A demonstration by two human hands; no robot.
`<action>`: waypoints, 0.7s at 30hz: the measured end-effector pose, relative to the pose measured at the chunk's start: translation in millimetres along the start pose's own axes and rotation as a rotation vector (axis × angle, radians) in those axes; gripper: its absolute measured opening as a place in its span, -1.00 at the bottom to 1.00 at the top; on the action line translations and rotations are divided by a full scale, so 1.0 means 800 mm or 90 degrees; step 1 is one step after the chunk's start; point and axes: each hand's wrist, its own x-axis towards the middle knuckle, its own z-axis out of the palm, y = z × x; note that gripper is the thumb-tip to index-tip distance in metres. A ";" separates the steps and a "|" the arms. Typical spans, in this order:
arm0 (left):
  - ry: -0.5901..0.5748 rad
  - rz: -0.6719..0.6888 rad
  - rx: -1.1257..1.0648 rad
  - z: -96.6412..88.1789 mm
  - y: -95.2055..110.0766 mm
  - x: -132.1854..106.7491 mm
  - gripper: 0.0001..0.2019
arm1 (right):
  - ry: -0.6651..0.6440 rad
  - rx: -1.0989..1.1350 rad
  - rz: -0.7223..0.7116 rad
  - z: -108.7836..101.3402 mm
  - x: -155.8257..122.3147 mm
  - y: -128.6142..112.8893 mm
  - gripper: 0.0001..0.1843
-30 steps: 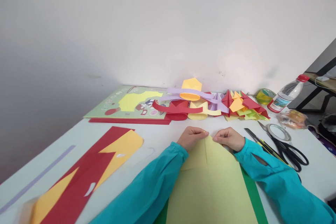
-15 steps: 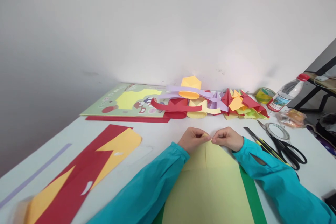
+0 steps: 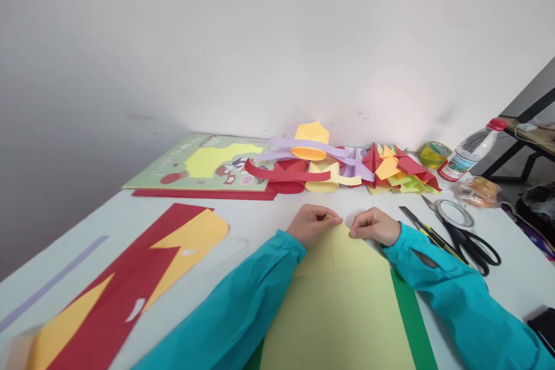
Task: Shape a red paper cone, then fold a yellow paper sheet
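Observation:
A pale yellow sheet of paper point(image 3: 338, 312) lies in front of me, its far end folded to a point and a crease running down from the tip. My left hand point(image 3: 314, 224) pinches the pointed tip between thumb and fingers. Just to the right, my right hand point(image 3: 373, 226) has its thumb and fingers pressed together on the right slanted edge of the same paper. Beneath it, green paper point(image 3: 414, 324) shows along the right side.
Red paper point(image 3: 130, 283) with orange-yellow pieces and a purple strip point(image 3: 54, 283) lie left. Folded paper pieces point(image 3: 399, 170) and a green picture pad point(image 3: 173, 162) line the wall. Black scissors point(image 3: 470, 243), a utility knife point(image 3: 427, 234), a tape roll point(image 3: 454, 213) and a bottle point(image 3: 470, 150) are right.
The two hands have moved slightly apart along the paper's tip, the right one now lower on the slanted edge. The whole view has shifted a little.

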 end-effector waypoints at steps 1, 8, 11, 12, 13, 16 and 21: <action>0.004 -0.011 -0.011 -0.001 0.001 0.000 -0.75 | -0.003 0.003 0.002 -0.001 0.000 0.000 -0.67; 0.055 -0.048 -0.076 -0.008 0.005 0.003 -0.75 | -0.018 0.034 0.009 -0.013 0.002 0.004 -0.72; 0.065 -0.062 -0.112 -0.009 0.004 0.004 -0.72 | -0.028 0.051 0.009 -0.019 0.002 0.007 -0.72; 0.062 -0.069 -0.121 -0.010 0.004 0.004 -0.72 | -0.032 0.055 0.009 -0.021 0.002 0.008 -0.72; 0.060 -0.077 -0.131 -0.010 0.003 0.004 -0.71 | -0.038 0.061 0.008 -0.022 0.001 0.009 -0.73; 0.072 -0.099 -0.169 -0.013 0.003 0.005 -0.69 | -0.053 0.086 0.004 -0.027 0.000 0.013 -0.73; 0.099 -0.110 -0.212 -0.018 0.004 0.003 -0.66 | -0.088 0.140 -0.009 -0.034 -0.002 0.018 -0.73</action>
